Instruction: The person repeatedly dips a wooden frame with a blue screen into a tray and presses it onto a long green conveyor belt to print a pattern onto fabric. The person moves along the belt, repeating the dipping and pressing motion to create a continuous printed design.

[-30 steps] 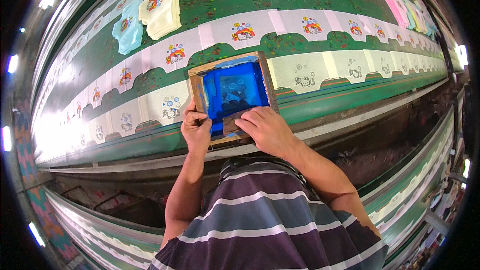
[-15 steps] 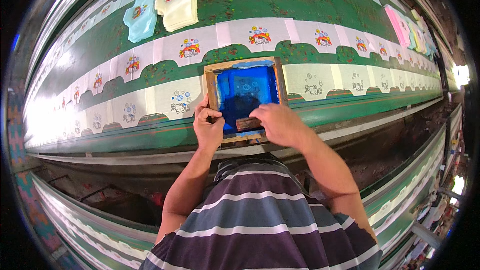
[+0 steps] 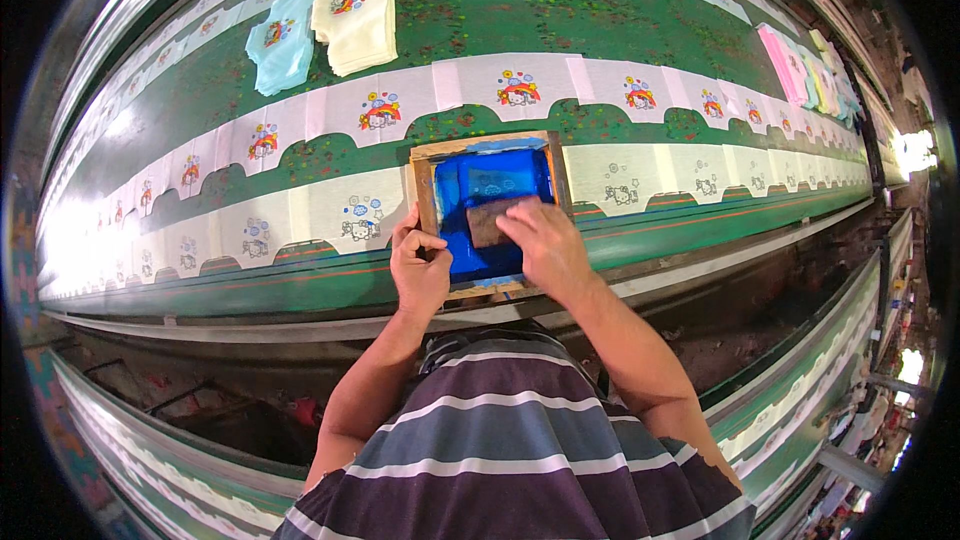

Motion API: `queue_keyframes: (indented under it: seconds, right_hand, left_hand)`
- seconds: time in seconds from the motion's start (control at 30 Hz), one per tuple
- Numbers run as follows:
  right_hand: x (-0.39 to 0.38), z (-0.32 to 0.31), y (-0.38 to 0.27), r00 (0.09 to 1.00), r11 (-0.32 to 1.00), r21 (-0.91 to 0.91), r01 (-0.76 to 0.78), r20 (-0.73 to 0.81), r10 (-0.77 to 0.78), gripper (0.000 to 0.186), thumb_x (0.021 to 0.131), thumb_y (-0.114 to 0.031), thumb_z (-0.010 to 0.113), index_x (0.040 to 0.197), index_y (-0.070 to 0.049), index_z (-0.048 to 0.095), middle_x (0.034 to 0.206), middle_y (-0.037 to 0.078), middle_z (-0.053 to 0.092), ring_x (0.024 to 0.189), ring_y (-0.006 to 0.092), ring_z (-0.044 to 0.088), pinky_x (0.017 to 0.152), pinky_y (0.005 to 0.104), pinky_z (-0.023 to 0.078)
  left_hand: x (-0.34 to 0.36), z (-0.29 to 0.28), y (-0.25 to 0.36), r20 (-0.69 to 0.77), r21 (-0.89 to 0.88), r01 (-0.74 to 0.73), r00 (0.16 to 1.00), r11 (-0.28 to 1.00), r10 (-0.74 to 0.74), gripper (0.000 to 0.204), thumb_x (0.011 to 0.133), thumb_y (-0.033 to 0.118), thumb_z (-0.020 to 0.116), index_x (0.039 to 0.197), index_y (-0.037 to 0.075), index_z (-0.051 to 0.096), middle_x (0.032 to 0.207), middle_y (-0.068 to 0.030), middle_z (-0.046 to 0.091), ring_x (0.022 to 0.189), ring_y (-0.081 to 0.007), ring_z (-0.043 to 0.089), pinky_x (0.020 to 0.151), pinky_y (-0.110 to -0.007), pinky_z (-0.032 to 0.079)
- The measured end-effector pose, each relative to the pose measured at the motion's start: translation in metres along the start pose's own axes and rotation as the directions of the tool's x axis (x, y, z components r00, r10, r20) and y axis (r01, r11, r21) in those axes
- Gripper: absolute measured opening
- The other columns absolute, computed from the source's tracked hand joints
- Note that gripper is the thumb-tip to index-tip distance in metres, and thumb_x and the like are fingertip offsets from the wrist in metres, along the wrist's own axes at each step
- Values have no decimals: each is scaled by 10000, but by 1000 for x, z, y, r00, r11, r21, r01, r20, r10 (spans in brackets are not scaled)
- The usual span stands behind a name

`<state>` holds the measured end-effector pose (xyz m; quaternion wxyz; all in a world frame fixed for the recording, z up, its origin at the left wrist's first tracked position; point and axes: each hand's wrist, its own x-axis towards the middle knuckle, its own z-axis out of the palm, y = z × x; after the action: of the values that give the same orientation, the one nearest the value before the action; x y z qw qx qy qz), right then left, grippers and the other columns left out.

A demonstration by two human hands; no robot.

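Observation:
A wooden-framed printing screen [image 3: 424,183] with blue ink over its mesh lies on the near row of pale cloth pieces [image 3: 330,195]. My left hand [image 3: 420,268] is closed at the lower left of its frame, with fingers curled at the wooden rail. Inside the frame, my right hand [image 3: 550,248] grips a brown squeegee [image 3: 486,226], which is tilted against the blue mesh. Part of the squeegee is hidden under my fingers. Cloth on the left carries black outlines with blue shapes; the pieces on the right show outlines without blue.
A long green table [image 3: 650,225] runs across, with a second row of pink cloth [image 3: 410,105] bearing colourful prints. Farther back lie blue cloth [image 3: 283,45] and a cream stack [image 3: 356,20]. Pastel stacks [image 3: 785,65] sit at the far right. A metal rail [image 3: 260,328] edges the table.
My right hand has moved the squeegee away from the frame's near end toward the middle of the mesh, and more of its brown face shows. My left hand stays at the frame.

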<state>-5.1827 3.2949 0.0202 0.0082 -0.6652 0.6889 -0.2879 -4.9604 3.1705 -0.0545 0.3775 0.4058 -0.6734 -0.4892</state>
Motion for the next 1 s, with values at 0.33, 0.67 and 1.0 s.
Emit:
queue_keyframes:
  seconds: [0.33,0.67,1.0]
  right_hand:
    - [85,-4,45,997,998,31,-60,52,58,333,962,35,676,1244,-75,815,1235,144,808,1208,396,758,1066,510,607]
    - [0,-19,-16,987,999,33,9,158,-14,370,870,71,668,1194,-71,774,1201,122,763,1156,394,715,1037,523,568]
    - [-53,-29,-37,997,986,165,-37,78,24,403,846,-68,886,1239,-76,799,1327,130,757,1262,381,712,1109,510,563]
  left_hand:
    - [-1,7,1,-36,59,-47,998,997,49,204,799,-129,803,852,65,767,1658,-273,635,1508,-412,630,1153,-429,559]
    - [-1,7,2,2,52,-82,997,995,82,364,823,-132,784,1121,75,793,1671,-269,586,1507,-464,592,1214,-506,528]
    - [4,5,-5,25,163,-125,992,979,123,555,776,-133,783,1265,124,836,1661,-238,614,1486,-434,619,1255,-498,508]
